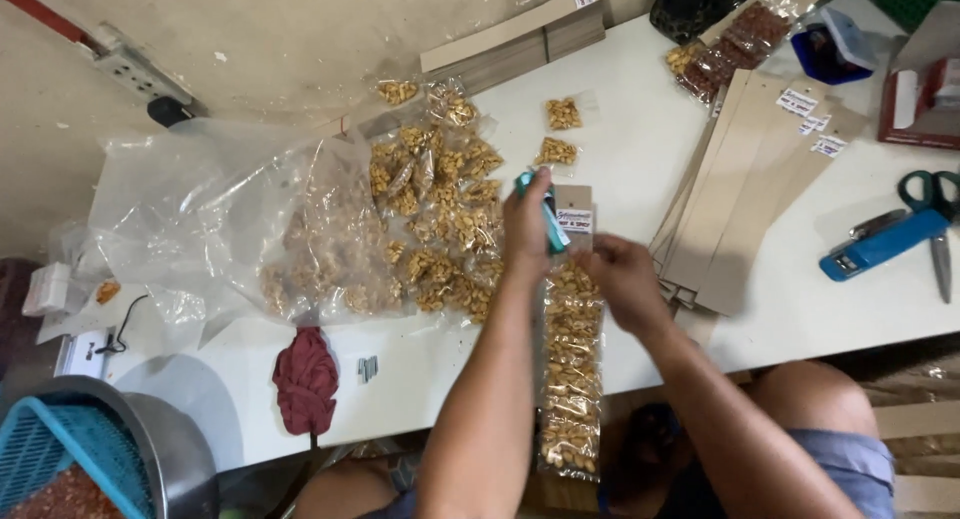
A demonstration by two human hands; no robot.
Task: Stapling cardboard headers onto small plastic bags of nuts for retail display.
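Left hand (527,222) clamped on teal stapler (548,219) at the card header (574,211), right hand (622,279) pinching the long strip of nut packets (570,369) hanging off the white table (640,149) edge; keep header square, staple centred, fingers clear of it.

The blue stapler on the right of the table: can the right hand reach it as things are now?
Probably yes. The blue stapler lies in the open beside the scissors, with only flat cardboard strips between. But the right hand now holds the nut strip.
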